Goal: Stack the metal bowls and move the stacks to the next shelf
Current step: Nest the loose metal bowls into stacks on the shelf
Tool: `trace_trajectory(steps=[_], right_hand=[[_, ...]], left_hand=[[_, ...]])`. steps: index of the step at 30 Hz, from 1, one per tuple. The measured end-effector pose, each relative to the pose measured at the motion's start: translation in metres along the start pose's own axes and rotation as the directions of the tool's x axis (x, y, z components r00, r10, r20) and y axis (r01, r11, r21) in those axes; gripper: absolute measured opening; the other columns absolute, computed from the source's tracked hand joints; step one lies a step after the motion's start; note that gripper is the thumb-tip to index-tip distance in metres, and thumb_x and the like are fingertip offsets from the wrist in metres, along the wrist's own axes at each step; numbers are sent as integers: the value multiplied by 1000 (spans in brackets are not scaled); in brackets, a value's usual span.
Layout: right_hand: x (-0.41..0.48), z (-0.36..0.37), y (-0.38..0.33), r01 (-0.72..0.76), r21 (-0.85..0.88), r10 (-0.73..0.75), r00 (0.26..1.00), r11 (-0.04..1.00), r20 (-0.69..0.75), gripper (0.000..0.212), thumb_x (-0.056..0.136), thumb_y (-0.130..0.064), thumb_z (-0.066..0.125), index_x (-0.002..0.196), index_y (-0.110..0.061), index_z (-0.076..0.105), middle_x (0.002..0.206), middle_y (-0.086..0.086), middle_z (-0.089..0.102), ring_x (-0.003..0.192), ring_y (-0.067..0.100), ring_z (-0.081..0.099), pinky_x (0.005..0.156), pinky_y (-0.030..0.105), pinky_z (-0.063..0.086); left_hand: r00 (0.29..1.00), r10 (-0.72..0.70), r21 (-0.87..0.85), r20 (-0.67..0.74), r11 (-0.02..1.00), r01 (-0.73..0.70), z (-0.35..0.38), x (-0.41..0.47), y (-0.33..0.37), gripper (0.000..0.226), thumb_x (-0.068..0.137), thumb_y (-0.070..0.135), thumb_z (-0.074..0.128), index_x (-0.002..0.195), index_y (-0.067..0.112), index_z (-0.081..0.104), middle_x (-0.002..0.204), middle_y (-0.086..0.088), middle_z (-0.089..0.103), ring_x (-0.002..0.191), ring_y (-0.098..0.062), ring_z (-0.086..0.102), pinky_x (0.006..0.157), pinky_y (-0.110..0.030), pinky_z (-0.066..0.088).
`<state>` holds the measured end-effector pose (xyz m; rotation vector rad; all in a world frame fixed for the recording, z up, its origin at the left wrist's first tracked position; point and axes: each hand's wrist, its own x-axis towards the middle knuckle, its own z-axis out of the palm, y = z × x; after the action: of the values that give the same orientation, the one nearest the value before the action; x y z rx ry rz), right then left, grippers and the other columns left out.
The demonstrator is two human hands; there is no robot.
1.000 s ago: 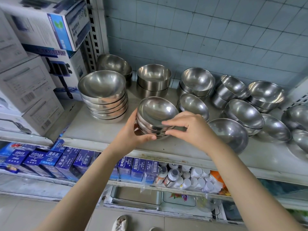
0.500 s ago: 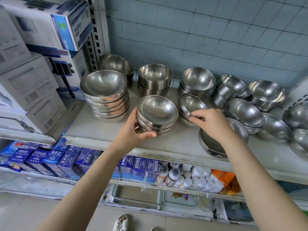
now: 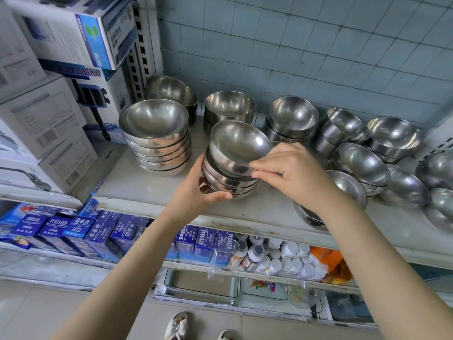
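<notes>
A small stack of metal bowls (image 3: 228,184) stands near the front of the grey shelf (image 3: 152,192). My left hand (image 3: 196,192) grips the stack's left side and base. My right hand (image 3: 291,171) pinches the near rim of a tilted metal bowl (image 3: 239,146) that rests on top of that stack. A taller stack of wider bowls (image 3: 157,138) stands to the left. Several more bowls, single and stacked, crowd the back and right, among them a back stack (image 3: 229,109) and a large bowl (image 3: 348,190) partly hidden under my right forearm.
Cardboard boxes (image 3: 46,119) are piled on the left beside a slotted upright (image 3: 139,45). A tiled wall closes the back. Below, a lower shelf carries blue boxes (image 3: 98,236) and white bottles (image 3: 282,261). My shoes (image 3: 176,327) show on the floor.
My right hand went right to a bowl beside the stack, lifted it and brought it back; that bowl now lies tilted on top. My left hand stayed on the stack.
</notes>
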<state>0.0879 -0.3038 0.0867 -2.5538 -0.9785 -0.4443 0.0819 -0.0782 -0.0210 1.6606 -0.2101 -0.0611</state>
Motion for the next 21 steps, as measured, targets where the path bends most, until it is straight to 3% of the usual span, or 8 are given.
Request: trace_trajectory(steps=[5, 11, 14, 18, 21], right_hand=[[0, 14, 1, 17, 41, -19, 999, 999, 49, 23, 84, -25, 68, 102, -18, 79, 90, -5, 77, 83, 24, 64, 79, 44, 55], [1, 20, 5, -18, 108, 11, 998, 994, 60, 26, 85, -25, 68, 107, -15, 78, 93, -4, 77, 87, 18, 57, 78, 33, 51], [2, 18, 4, -40, 132, 28, 996, 990, 87, 30, 87, -24, 72, 117, -22, 73, 97, -11, 74, 95, 15, 56, 87, 33, 49], [-2, -9, 19, -214, 210, 188, 972, 954, 140, 59, 83, -33, 73, 139, -36, 53, 124, -13, 66, 117, 12, 52, 103, 28, 39], [-13, -17, 43, -386, 178, 361, 919, 905, 161, 67, 79, -37, 78, 141, -33, 52, 132, -16, 59, 122, 7, 51, 106, 25, 37]], left_hand=[[1000, -16, -6, -12, 1000, 16, 0, 0, 0, 102, 56, 44, 93, 142, 39, 37, 132, 8, 63, 125, -15, 58, 110, -46, 43], [1000, -3, 1, -13, 1000, 3, -1, 1, 0, 94, 59, 38, 93, 137, 44, 40, 130, 9, 63, 124, -13, 58, 110, -44, 43], [1000, -15, 5, -6, 1000, 15, -1, 0, 0, 102, 58, 40, 93, 143, 34, 37, 131, 8, 63, 125, -13, 58, 110, -44, 43], [999, -33, -4, -14, 999, 33, 0, 0, -1, 100, 60, 30, 91, 144, 29, 36, 129, 9, 63, 122, -10, 60, 108, -39, 46], [999, -26, 13, -22, 1000, 26, 0, 0, -1, 99, 59, 36, 92, 142, 30, 38, 129, 8, 63, 122, -11, 60, 108, -40, 46]])
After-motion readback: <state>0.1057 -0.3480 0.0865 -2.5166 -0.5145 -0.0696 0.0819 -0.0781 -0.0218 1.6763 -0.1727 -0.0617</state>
